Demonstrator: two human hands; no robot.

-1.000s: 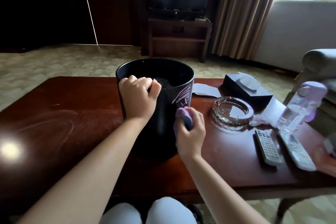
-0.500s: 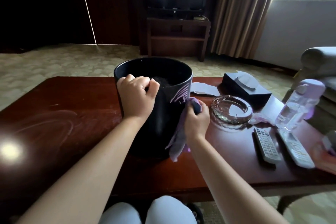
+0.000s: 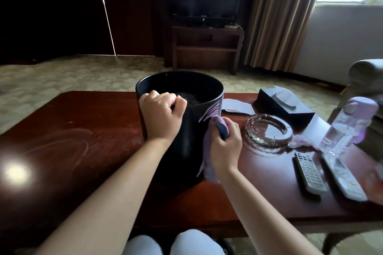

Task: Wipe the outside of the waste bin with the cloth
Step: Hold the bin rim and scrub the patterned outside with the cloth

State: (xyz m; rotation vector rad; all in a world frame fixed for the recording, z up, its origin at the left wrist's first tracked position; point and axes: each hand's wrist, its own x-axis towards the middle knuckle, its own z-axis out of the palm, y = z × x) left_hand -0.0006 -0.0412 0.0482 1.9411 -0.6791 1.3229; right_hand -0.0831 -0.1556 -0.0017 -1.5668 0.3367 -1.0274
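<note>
Waste bin (image 3: pixel 182 151), black and stiff-walled, stood upright on the counter (image 3: pixel 83 151) at the centre of the frame, and it looked light enough to slide or tip under a sideways rub, so the near rim was the sensible place to steady it. Left hand (image 3: pixel 160 118) had its fingers curled over that rim, while the right hand (image 3: pixel 224 149) pinched the soft purple cloth (image 3: pixel 209 145) against the bin's right side, near a glass ashtray (image 3: pixel 268 130).
</note>
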